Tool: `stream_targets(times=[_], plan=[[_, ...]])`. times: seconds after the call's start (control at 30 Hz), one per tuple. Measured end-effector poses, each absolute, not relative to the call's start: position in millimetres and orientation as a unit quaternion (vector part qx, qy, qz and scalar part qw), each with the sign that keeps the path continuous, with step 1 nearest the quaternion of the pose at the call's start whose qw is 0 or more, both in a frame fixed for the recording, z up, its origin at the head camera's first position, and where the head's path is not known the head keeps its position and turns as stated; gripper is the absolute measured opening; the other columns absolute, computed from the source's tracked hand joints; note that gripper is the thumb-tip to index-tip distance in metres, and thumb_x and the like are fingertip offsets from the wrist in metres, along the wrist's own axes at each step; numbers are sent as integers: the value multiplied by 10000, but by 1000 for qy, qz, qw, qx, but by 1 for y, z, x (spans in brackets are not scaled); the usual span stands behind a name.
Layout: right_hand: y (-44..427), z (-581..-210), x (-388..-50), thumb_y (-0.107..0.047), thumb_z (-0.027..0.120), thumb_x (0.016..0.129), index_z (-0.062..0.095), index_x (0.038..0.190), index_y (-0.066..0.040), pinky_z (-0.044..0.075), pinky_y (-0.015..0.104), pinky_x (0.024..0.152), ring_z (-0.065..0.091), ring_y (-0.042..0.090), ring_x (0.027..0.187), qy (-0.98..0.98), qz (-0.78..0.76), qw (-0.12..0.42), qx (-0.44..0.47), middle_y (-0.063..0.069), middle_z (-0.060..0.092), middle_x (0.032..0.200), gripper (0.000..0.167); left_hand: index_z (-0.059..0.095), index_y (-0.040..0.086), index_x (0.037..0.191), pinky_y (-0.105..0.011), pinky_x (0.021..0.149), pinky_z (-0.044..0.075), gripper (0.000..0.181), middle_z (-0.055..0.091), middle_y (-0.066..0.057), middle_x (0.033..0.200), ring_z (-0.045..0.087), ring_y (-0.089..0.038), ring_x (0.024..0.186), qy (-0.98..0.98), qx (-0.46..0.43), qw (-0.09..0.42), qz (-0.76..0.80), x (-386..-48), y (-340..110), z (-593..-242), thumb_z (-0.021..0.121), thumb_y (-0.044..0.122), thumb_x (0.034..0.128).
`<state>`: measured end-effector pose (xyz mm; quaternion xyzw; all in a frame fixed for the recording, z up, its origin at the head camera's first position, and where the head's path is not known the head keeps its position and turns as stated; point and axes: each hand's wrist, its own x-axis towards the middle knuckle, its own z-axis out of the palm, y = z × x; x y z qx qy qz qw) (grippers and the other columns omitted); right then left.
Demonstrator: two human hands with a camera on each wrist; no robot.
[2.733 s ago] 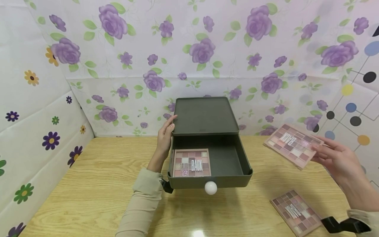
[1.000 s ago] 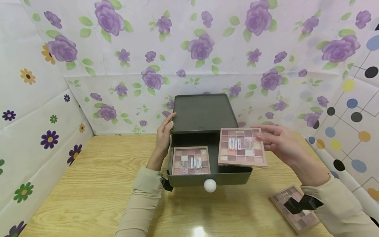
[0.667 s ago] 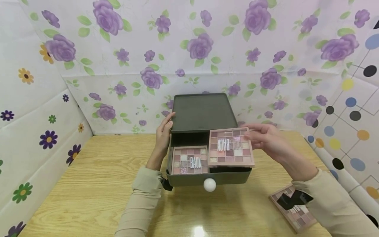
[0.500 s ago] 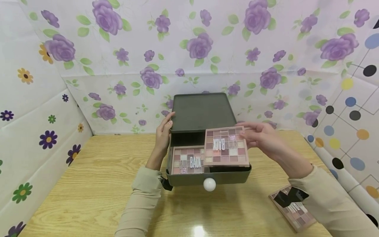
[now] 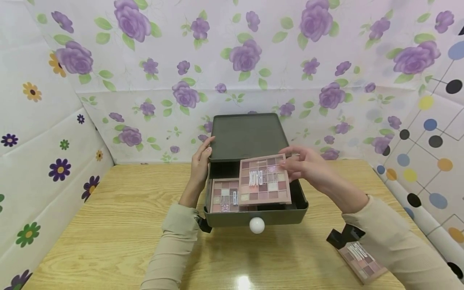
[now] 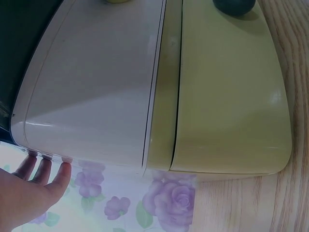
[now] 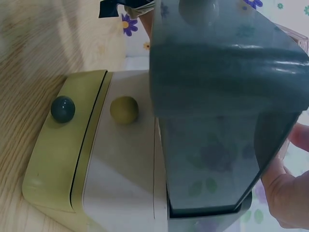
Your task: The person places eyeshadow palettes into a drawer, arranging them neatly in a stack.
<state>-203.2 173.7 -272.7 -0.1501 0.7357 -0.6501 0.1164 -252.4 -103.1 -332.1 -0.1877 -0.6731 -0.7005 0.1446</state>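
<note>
My right hand point(image 5: 308, 169) pinches an eyeshadow palette point(image 5: 262, 183) by its right edge. The palette hangs, slightly turned, over the pulled-out dark green drawer point(image 5: 232, 220) and covers part of a second eyeshadow palette point(image 5: 222, 197) lying in the drawer's left side. In the right wrist view, my right hand point(image 7: 289, 198) shows beside the drawer. My left hand point(image 5: 198, 167) rests against the left side of the drawer unit point(image 5: 250, 137); the left wrist view has its fingertips point(image 6: 63, 169) touching the unit's wall. A third palette point(image 5: 364, 262) lies on the table, partly hidden by my right sleeve.
Below the green drawer, the wrist views show a whitish drawer point(image 7: 120, 159) and a yellow drawer point(image 7: 58, 159) with round knobs. A white knob point(image 5: 257, 225) juts from the green drawer's front. Floral sheets point(image 5: 224, 72) stand behind the wooden table point(image 5: 127, 225).
My right hand has carried its palette leftward from the right of the unit to over the drawer, tilting it and covering more of the palette inside. My left hand stays at the unit's side.
</note>
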Motion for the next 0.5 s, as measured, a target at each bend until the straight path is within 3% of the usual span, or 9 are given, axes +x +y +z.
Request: stream_targets(times=[0.5], plan=[[144,-269,-206,-3,564,860,430,1215,89,516,306,577,597,147,613,761,-622,128,-134,66,635,746,390,401,-66,1334,-389,978,304,430,296,-182,1437,323,-283,1262,-655,-186,149,-717,-254,-102,-333,327,92,941]])
